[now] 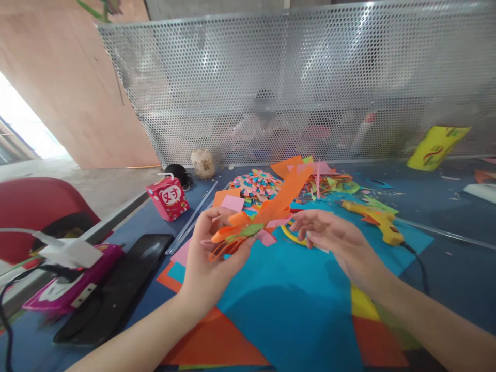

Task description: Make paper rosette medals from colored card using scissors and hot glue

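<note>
My left hand [217, 250] is closed around a paper craft piece [253, 227] of fringed and folded orange, green and pink strips. A wide orange strip sticks up from it toward the far side. To its right, my right hand [333, 237] hovers with loosely curled, parted fingers and holds nothing that I can see. Its fingertips come close to a pink strip of the piece; whether they touch is unclear. Beneath them a yellow loop-shaped handle [291, 235] shows in part. Blue paper sheets [287, 305] lie below both hands.
A yellow glue gun [377, 219] with a cord lies to the right. Behind are layered paper flowers [258, 185] and paper scraps [333, 183]. On the left are a red drink carton [168, 198], a black phone [116, 289] and a purple power strip [73, 281]. A perforated metal screen [310, 77] stands behind.
</note>
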